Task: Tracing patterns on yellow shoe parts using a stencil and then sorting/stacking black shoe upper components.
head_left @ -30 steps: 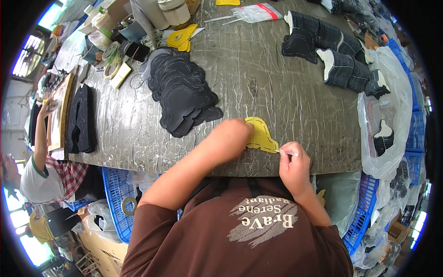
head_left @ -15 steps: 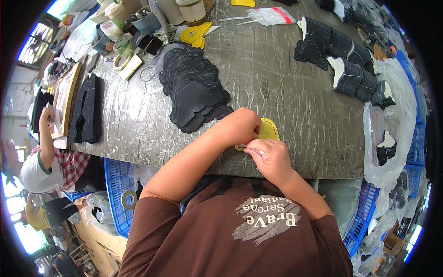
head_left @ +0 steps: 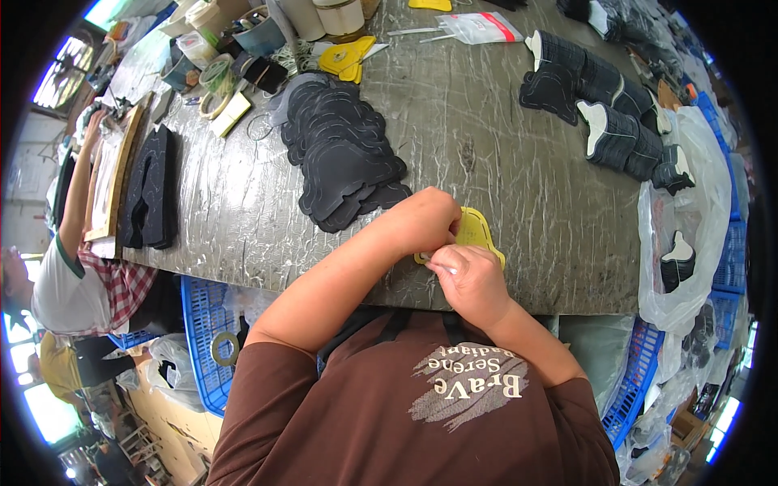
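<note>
A flat yellow template [head_left: 480,230] with slots along its edge lies near the front edge of the table. My left hand [head_left: 433,217] is bent down over its left part, with the fingertips mostly hidden. Close against it, my right hand [head_left: 476,281] is closed in a pinch. A small whitish end of a thin, pen-like thing shows between its thumb and fingers; the rest is covered. Just beyond my left hand, a fanned stack of black cut pieces [head_left: 344,154] with pale outlines lies on the table.
Bundled black pieces [head_left: 620,134] stand at the right beside a clear plastic bag [head_left: 697,235]. Tubs [head_left: 339,16], tape and another yellow template [head_left: 347,58] sit at the far left. Black strips [head_left: 151,190] lie near a co-worker's arm [head_left: 74,202]. A blue basket [head_left: 207,340] is below the table edge.
The yellow template has turned slightly, its right end now reaching farther right and nearer me. My right hand has shifted a little. The co-worker's arm has stretched farther away.
</note>
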{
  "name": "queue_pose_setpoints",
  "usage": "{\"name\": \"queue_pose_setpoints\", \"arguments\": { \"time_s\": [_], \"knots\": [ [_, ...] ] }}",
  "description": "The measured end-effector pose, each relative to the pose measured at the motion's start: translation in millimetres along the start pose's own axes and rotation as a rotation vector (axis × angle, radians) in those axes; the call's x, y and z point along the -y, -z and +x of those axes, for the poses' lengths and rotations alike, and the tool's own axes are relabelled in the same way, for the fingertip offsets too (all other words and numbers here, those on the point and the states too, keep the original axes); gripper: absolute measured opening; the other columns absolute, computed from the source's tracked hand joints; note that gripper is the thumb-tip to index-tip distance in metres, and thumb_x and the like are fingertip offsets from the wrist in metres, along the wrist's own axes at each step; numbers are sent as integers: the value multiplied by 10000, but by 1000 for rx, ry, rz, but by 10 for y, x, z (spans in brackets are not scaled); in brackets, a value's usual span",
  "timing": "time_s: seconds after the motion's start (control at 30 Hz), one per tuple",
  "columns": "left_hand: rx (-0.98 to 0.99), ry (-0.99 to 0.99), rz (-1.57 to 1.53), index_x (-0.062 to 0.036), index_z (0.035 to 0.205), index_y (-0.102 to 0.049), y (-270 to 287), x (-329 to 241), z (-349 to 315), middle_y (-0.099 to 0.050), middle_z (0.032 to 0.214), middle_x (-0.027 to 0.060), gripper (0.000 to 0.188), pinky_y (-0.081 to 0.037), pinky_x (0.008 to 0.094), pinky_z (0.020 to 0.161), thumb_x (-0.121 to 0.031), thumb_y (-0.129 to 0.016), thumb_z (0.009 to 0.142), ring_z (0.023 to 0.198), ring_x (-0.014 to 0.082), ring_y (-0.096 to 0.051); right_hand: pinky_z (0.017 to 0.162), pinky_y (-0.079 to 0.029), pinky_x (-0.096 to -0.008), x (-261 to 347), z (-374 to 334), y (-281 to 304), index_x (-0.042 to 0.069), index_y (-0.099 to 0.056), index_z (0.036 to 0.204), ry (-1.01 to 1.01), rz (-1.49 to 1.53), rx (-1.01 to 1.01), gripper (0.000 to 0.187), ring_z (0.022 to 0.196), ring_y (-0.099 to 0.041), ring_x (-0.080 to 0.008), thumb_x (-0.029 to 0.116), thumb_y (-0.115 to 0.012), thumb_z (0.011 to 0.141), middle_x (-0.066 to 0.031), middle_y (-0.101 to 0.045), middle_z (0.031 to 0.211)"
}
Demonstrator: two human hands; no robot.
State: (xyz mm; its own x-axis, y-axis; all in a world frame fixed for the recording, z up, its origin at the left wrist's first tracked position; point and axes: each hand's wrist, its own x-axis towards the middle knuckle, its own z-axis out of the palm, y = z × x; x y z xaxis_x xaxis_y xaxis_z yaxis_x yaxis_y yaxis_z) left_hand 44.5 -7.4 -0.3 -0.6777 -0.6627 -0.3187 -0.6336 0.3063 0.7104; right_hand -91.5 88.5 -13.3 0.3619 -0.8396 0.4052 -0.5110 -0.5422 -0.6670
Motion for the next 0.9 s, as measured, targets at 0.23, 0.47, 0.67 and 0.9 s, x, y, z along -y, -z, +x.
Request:
{"name": "queue_pose_setpoints", "arguments": {
  "time_s": [0.23, 0.47, 0.67, 0.9],
  "knots": [
    [-4, -5, 15, -7, 836, -713, -27, 30, 17, -682, 759, 182, 184, -523, 368, 641, -103, -722, 679, 678, 291, -668, 599, -475, -406, -47, -50, 83, 58, -580, 802, -159, 92, -8, 97, 668, -617, -327, 54, -676, 794, -116, -625, 714],
    [12, -27, 16, -7, 835, -714, -33, 57, 17, -685, 766, 175, 198, -526, 367, 660, -142, -724, 690, 703, 287, -676, 591, -490, -377, -128, -131, 168, 44, -593, 832, -282, 151, -64, 98, 657, -635, -299, 52, -688, 809, -113, -642, 728],
    [11, -33, 35, -6, 833, -713, -31, 55, 21, -685, 763, 176, 190, -526, 370, 653, -128, -719, 689, 696, 286, -675, 587, -490, -374, -60, -93, 115, 46, -600, 827, -178, 197, -37, 91, 652, -634, -303, 46, -689, 808, -116, -639, 718],
    [6, -27, 32, -4, 835, -713, -42, 54, 20, -684, 759, 178, 189, -527, 371, 654, -125, -716, 689, 694, 288, -676, 595, -485, -393, -98, -117, 140, 40, -584, 804, -246, 121, -23, 103, 658, -627, -317, 47, -686, 812, -125, -629, 714]
  ]
}}
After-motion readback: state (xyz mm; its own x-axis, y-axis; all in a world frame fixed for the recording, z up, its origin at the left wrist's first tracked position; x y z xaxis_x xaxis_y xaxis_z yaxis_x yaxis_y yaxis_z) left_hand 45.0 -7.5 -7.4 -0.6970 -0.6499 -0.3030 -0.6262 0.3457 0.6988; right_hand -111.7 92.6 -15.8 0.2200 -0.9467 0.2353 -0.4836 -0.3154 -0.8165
